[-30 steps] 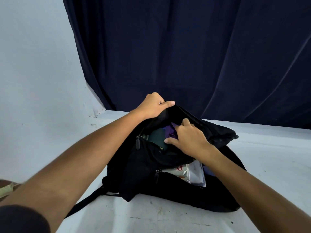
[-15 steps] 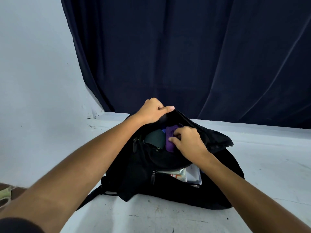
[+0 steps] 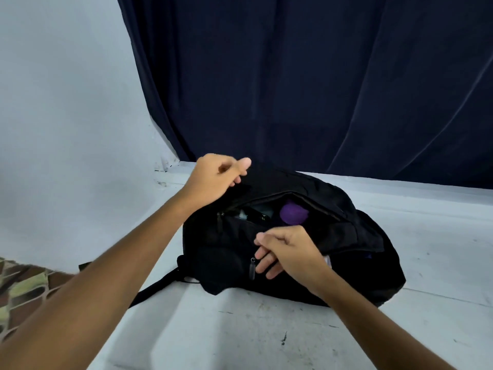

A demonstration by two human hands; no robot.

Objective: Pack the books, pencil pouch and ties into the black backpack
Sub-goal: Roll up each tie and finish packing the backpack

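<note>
A black backpack [image 3: 293, 252] lay on its side on a white table [image 3: 240, 329], toward the far edge and nearer the left far corner than the right. Its upper compartment stood unzipped, the opening running across the top of the bag. Inside this opening a rolled purple tie [image 3: 294, 213] showed at the right, and a dark item [image 3: 257, 215], too shadowed to identify, lay just beside it at the left. A black strap [image 3: 157, 288] trailed from the bag's left end toward the near left of the table.

The left hand [image 3: 217, 174] was at the far left rim of the bag, fingers loosely curled and thumb extended; whether it pinched the fabric or only touched it could not be told. The right hand [image 3: 289, 253] lay over the bag's front panel below the opening, its fingers [image 3: 262, 256] relaxed and slightly spread, holding nothing, their tips just beside a zipper pull [image 3: 252, 268] of the front pocket.

A dark blue curtain [image 3: 320, 89] hung behind the table; a pale wall [image 3: 66, 102] filled the left. Patterned flooring [image 3: 24, 287] showed beyond the table's near left edge.
</note>
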